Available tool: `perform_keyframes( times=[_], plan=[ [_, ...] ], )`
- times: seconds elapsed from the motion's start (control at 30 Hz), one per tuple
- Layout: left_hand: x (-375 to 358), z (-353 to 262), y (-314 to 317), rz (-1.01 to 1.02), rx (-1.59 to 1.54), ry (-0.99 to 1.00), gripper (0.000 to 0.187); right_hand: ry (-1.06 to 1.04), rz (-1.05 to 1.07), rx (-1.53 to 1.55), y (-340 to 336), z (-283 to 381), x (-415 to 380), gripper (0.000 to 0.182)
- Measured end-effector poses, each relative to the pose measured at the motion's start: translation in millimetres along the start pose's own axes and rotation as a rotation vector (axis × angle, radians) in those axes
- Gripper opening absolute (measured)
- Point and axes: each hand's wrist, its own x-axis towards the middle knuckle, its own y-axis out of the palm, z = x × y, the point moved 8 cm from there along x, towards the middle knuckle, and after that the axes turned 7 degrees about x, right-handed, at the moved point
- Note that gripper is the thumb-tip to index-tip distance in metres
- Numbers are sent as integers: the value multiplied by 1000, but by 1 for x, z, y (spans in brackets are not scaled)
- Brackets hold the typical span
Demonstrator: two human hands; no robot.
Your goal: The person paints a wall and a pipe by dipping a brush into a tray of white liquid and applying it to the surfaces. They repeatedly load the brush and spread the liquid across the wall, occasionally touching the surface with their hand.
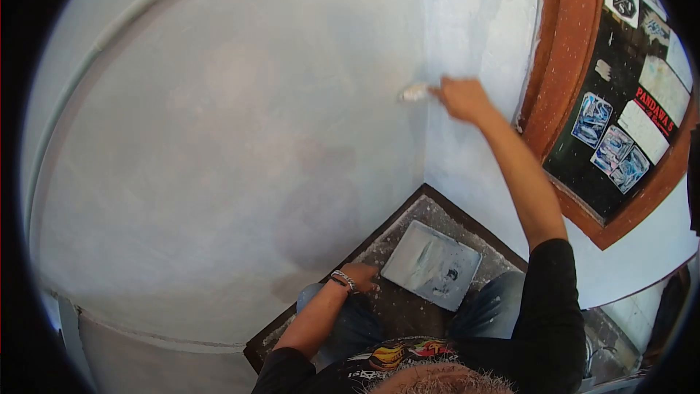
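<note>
My right hand (464, 98) is raised near the wall corner, its fingers wrapped round the handle of a paint-smeared brush (415, 93). The brush's pale head is at the grey-white wall (240, 102), just left of the corner. Low in front of me, my left hand (360, 277), with a bracelet at the wrist, rests near my knee beside the dark ledge; what its fingers hold, if anything, is hidden. A paint-covered rectangular tray (432, 264) lies on the speckled ledge (408, 310), to the right of my left hand.
At the right is a wooden frame (565, 44) round a dark panel (620, 58) with stickers. A pipe (95, 51) curves along the wall at the left. The ledge has a dark raised edge, and my knees are beside the tray.
</note>
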Motion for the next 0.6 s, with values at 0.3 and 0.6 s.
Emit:
perform_keyframes(
  times=[0.3,0.6],
  plan=[
    [-9,8,8,-19,7,-19,50,196,-616,6,-225,-22,45,33],
    [-16,6,4,-9,16,-38,49,80,-724,235,-82,51,27,46]
  ],
)
